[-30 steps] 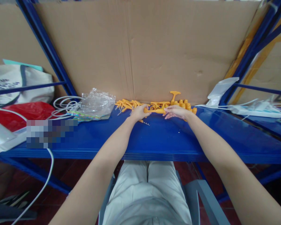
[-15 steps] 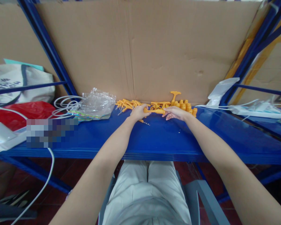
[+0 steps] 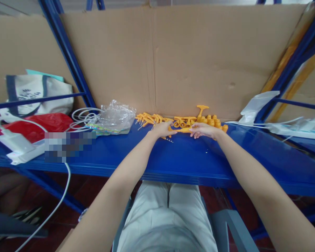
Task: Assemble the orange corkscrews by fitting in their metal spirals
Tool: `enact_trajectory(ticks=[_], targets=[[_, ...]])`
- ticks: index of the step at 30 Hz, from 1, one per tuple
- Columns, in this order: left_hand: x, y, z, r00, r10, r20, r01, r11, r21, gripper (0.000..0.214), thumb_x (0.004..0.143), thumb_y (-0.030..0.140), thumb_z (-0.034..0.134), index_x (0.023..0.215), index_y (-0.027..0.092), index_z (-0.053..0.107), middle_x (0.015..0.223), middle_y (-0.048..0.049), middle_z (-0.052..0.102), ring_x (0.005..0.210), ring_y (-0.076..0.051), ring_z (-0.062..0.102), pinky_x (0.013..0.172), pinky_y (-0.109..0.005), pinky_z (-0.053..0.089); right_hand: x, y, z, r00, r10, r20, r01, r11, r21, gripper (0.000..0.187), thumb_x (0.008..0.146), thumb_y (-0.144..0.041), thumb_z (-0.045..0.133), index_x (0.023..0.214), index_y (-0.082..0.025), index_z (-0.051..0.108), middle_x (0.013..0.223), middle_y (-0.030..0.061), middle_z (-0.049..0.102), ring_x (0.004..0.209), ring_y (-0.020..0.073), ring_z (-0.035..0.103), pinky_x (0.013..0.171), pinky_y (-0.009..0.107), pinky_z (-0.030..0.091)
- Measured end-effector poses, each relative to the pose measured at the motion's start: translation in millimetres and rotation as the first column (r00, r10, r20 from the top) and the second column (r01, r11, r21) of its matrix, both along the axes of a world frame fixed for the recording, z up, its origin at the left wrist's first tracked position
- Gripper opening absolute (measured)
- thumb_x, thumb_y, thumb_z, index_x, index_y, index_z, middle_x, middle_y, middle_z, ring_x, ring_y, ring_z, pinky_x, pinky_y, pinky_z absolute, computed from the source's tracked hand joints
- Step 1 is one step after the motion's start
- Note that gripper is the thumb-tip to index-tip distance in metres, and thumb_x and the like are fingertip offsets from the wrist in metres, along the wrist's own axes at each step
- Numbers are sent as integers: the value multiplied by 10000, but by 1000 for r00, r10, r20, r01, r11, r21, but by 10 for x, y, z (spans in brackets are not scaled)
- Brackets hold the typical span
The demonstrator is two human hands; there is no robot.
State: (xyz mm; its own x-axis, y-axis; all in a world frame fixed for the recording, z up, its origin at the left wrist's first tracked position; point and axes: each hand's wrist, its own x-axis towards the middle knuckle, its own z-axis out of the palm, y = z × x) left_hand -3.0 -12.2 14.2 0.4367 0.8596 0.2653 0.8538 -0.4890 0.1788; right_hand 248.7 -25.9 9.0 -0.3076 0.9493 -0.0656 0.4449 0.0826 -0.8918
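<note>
- Left hand [image 3: 162, 128] gripped one end of a long orange plastic piece [image 3: 182, 130], thumb on top. The right hand [image 3: 203, 129] pinched its other end, so the piece sat between them just above the blue metal shelf [image 3: 173, 157], near its back edge.
- That piece looked light, stiff and smooth, likely to slip under a loose pinch. It seemed best taken by its thicker ends, clear of the small metal spiral [image 3: 169, 140] lying by the left hand.
- Just behind lay a row of loose orange plastic parts [image 3: 149, 119], with one T-shaped orange handle [image 3: 201, 109] standing upright among them.
- Left of these sat a crumpled clear plastic bag [image 3: 115, 117], and a brown cardboard sheet [image 3: 199, 63] closed off the back.
</note>
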Motion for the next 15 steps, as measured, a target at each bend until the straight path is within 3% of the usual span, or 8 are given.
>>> enact_trajectory(ticks=[3,6,8,10,13,15], targets=[[-97,-42,239,998,58,36,-59,998,18,497,903,447,579,1305,156,577,1113,-117,731,1018,-245,682,869,-305,499,1,0,-11,999,12,36,-13,1000,17,463,693,-597,807,825,-217,577,781,87,720,740,227,682,711,379,556],[-437,-60,561,983,180,-22,-182,976,-119,384,896,425,555,1125,141,674,1027,-116,750,911,-228,698,804,-285,513,-20,-9,-15,997,26,73,-29,999,37,466,695,-635,780,776,-218,589,765,77,712,737,222,672,678,357,536],[-804,-85,759,964,234,-124,-261,916,-304,320,837,429,598,970,164,716,945,-89,760,839,-220,702,761,-275,516,-32,-9,-19,996,26,85,-30,999,45,455,708,-625,768,747,-213,580,731,62,698,681,190,645,635,321,513],[-1240,-134,907,926,327,-188,-375,843,-384,256,778,410,629,850,181,718,890,-74,763,845,-228,703,766,-274,516,-39,-2,-24,995,22,99,-27,999,47,441,727,-604,754,730,-202,573,715,59,683,656,171,621,615,299,488],[-1901,-239,1013,826,501,-258,-564,737,-372,160,713,321,636,735,170,684,787,-82,747,849,-254,697,769,-294,522,-39,12,-34,993,17,113,-22,999,43,423,746,-574,740,721,-187,572,716,63,667,665,165,605,612,285,459],[-2279,-305,1014,784,566,-256,-621,723,-303,89,684,230,613,678,150,651,721,-77,727,810,-248,684,755,-304,524,-37,16,-36,993,16,116,-20,999,33,424,738,-571,746,719,-187,569,708,54,654,655,157,592,603,279,445]])
